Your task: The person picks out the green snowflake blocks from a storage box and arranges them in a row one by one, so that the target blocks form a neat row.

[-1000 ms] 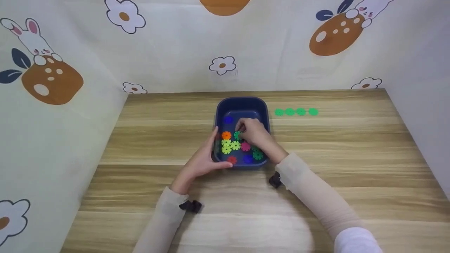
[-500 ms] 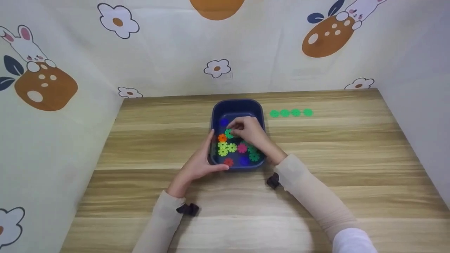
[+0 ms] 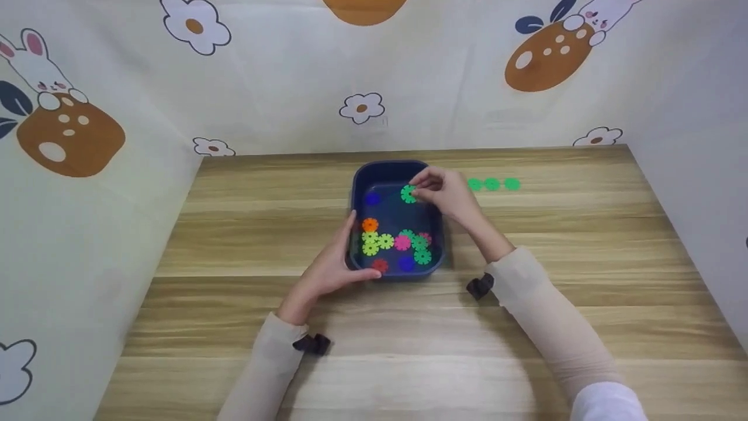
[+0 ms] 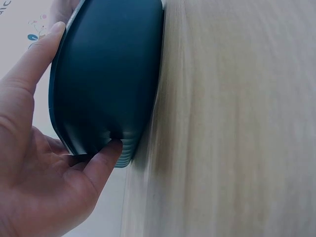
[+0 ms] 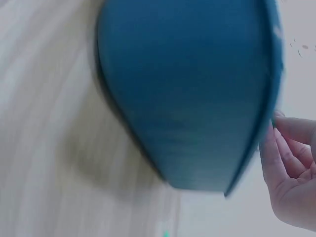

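Green disc (image 3: 405,195) hangs pinched in the right hand (image 3: 451,192), fingers (image 3: 430,173) bent

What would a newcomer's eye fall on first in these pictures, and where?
Probably the bright discs in the blue tray, with the left hand at its near left corner. Next, the green disc that the right hand pinches over the tray, and the green row on the table to the right. Behind, printed rabbits perch on brown fruits, left and upper right.

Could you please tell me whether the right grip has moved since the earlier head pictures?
Yes: judged against the box, the right grip has moved rightward and farther from the person, now over its right rim.
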{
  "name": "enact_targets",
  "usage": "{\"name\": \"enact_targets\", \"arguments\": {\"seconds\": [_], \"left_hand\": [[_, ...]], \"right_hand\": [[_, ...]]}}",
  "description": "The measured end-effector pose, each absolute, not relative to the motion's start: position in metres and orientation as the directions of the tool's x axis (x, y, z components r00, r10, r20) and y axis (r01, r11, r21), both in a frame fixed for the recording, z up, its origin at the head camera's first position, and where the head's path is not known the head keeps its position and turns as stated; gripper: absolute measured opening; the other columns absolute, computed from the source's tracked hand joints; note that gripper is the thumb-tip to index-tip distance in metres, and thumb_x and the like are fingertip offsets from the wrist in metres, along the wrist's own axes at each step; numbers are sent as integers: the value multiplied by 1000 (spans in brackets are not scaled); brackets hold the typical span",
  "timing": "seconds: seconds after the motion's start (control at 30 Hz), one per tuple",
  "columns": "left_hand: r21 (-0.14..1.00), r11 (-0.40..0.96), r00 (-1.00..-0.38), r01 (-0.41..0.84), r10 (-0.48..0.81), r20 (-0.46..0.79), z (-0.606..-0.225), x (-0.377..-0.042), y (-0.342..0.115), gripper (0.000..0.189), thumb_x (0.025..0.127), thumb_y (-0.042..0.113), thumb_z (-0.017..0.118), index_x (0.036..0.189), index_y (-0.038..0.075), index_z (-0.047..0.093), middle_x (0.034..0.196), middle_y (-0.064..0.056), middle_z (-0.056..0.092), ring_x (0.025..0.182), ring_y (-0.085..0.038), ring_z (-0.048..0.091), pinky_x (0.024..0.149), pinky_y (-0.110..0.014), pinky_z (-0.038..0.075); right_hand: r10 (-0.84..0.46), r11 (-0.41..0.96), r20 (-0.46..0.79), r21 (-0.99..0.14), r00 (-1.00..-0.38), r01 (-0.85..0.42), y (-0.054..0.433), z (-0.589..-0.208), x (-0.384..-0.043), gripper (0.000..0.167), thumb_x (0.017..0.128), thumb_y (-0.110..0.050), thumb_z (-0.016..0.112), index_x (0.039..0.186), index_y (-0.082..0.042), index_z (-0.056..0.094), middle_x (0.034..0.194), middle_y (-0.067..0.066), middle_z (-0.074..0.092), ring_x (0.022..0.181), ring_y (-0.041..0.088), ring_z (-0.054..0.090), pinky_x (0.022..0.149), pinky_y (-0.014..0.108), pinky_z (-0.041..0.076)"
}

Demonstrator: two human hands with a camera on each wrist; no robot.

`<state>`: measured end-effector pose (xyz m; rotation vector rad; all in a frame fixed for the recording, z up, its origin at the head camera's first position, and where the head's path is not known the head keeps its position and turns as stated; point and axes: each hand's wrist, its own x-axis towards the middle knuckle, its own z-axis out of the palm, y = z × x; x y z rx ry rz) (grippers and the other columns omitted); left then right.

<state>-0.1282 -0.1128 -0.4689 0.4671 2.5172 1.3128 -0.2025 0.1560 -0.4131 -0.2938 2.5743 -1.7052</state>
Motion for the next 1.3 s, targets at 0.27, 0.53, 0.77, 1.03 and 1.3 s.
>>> {"name": "enact_targets", "arguments": {"seconds": [0.27, 0.53, 0.77, 1.03, 1.3], "left_hand": [[821, 550, -917, 154, 389, -89, -467, -128, -112, 128, 71, 46, 88, 162, 19, 3, 169, -11, 8, 155, -34, 16, 125, -56, 17], [815, 559, -915, 151, 391, -98, -467, -128, -112, 129, 70, 52, 87, 162, 23, 1, 169, -9, 6, 154, -35, 17, 124, -57, 18], [818, 554, -914, 152, 394, -97, -469, -128, -112, 129, 71, 51, 87, 162, 23, 1, 169, -9, 5, 155, -34, 16, 124, -57, 17], [817, 554, -914, 162, 396, -87, -470, -129, -111, 128, 71, 50, 88, 162, 21, 2, 169, -9, 6, 155, -32, 17, 125, -53, 17], [819, 553, -914, 153, 395, -95, -470, -129, -111, 128, 71, 51, 87, 162, 22, 2, 170, -8, 4, 155, -31, 15, 126, -53, 16]], "right_hand": [[-90, 355, 101, -926, -991, -127, 195, -402, -205, 19, 89, -1, 72, 105, 8, 70, 97, 14, 74, 74, -1, 65, 71, 15, 58], [-35, 378, 123, -917, -992, -127, 225, -395, -203, 19, 90, -4, 71, 107, 6, 69, 81, -14, 69, 73, -1, 67, 70, 16, 58], [1, 391, 108, -915, -994, -99, 244, -389, -200, 23, 92, -7, 71, 109, 7, 68, 81, -15, 68, 75, -2, 68, 72, 15, 58], [43, 377, 104, -923, -994, -80, 265, -390, -201, 26, 91, -6, 71, 111, 8, 67, 80, -15, 67, 75, -2, 68, 72, 13, 58], [85, 240, 93, -968, -992, -70, 288, -395, -206, 22, 90, 1, 70, 110, 9, 66, 78, -12, 70, 73, -1, 69, 71, 15, 58]]}}
